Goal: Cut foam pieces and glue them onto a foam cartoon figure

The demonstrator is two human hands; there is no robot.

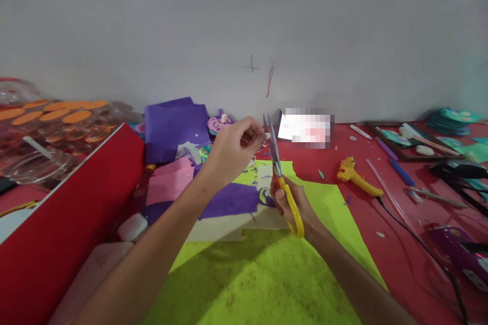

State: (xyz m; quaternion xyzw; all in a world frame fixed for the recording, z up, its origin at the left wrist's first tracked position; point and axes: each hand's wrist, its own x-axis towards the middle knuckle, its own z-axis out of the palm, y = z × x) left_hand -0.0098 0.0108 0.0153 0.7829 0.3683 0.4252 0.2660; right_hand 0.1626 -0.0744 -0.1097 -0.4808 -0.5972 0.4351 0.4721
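My left hand [238,144] pinches a tiny pale cut piece [267,136] between thumb and fingertips. Right beside it, the narrow, slightly parted blades of a pair of yellow-handled scissors [293,210] point upward. My right hand [295,198] is wrapped round the scissors' handles. Below both hands lie purple felt sheets [229,200] and pale strips, over a large yellow-green felt sheet [244,274]. A small yellow-green and purple cut-out [266,195] shows just left of my right hand.
A yellow glue gun [358,176] with a black cord lies to the right, near pens and a dark tray [404,155]. Purple sheets [175,129] and pink felt [170,183] are at left, beside a red divider [76,213]. A lit phone [305,128] leans against the back wall.
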